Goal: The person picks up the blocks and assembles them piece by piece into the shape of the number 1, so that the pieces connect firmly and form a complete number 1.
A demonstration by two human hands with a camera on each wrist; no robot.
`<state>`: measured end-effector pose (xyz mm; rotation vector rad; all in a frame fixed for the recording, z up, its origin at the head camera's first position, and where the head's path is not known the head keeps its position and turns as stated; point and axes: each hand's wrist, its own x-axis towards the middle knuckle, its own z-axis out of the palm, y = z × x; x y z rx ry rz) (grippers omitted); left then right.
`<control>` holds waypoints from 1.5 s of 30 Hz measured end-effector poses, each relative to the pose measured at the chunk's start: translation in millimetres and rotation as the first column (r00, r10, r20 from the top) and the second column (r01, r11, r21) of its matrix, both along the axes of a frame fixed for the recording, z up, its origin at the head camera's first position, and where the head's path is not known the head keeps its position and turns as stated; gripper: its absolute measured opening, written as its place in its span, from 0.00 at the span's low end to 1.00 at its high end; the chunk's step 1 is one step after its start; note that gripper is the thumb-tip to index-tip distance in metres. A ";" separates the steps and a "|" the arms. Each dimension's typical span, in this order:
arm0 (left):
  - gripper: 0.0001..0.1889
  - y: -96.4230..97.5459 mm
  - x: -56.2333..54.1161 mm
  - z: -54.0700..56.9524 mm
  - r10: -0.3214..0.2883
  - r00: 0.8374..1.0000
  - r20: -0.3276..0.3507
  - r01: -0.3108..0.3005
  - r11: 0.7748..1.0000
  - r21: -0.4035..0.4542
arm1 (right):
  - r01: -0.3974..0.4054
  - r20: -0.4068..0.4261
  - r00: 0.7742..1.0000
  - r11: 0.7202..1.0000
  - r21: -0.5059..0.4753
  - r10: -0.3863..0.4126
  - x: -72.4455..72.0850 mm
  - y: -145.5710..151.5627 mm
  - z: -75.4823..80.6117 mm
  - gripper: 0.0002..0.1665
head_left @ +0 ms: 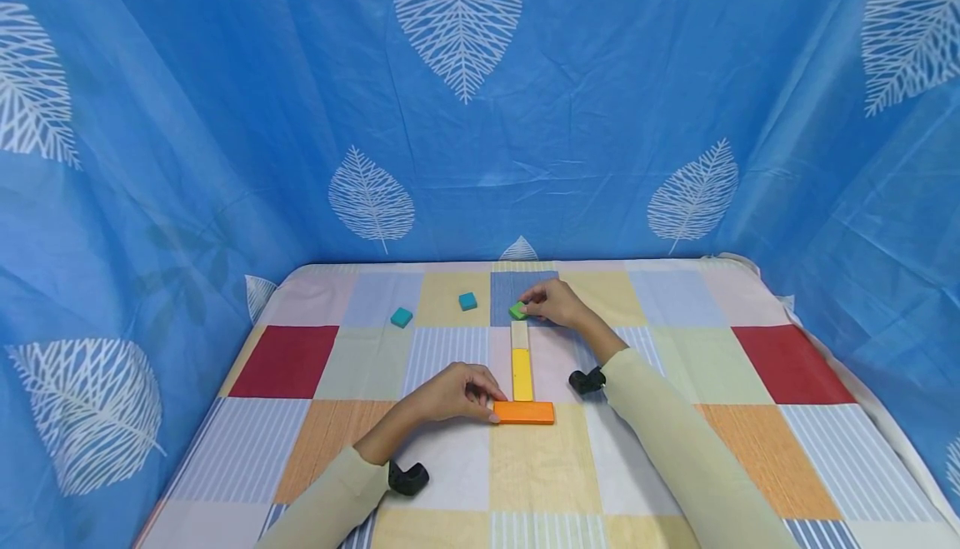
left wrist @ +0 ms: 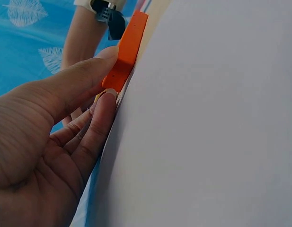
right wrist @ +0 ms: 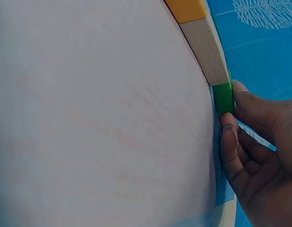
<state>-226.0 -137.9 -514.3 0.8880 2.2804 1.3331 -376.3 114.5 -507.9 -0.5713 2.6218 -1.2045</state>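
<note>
Between thumb and fingers, my left hand [head_left: 459, 392] pinches the left end of an orange rectangular block [head_left: 523, 413], which lies crosswise on the patchwork cloth; the left wrist view shows the grip on the orange block [left wrist: 127, 52] too. From the orange block's middle a yellow block [head_left: 522, 374] runs away from me, with a pale bare-wood block [head_left: 519, 334] in line behind it. At the far end of that line, my right hand [head_left: 557, 302] pinches a small green block [head_left: 517, 311]. In the right wrist view the green block [right wrist: 224, 98] is right at the wooden block's end.
Two small teal blocks, one nearer [head_left: 401, 316] and one farther [head_left: 468, 301], lie left of the green block. A patchwork cloth [head_left: 540, 482] covers the table. Blue curtains [head_left: 570, 116] with white leaf prints hang behind and on both sides.
</note>
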 end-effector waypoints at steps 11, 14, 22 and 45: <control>0.13 0.8 -1.6 -1.8 -0.001 1.000 -0.018 0.001 1.000 0.001 | -0.003 0.009 1.000 1.000 0.005 0.003 3.0 1.1 2.3 0.14; 0.13 1.0 -1.8 -2.3 0.000 1.000 -0.019 0.000 1.000 0.003 | -0.006 0.009 1.000 1.000 -0.004 0.006 3.5 1.3 2.3 0.14; 0.13 1.5 -1.3 -1.4 0.006 1.000 -0.003 -0.006 1.000 0.001 | -0.012 0.024 1.000 0.999 -0.033 0.013 3.8 3.9 1.2 0.16; 0.13 0.0 -1.4 -0.3 0.001 1.000 -0.015 -0.001 1.000 -0.010 | 0.009 0.058 0.998 0.998 -0.068 -0.005 4.5 4.4 -2.5 0.15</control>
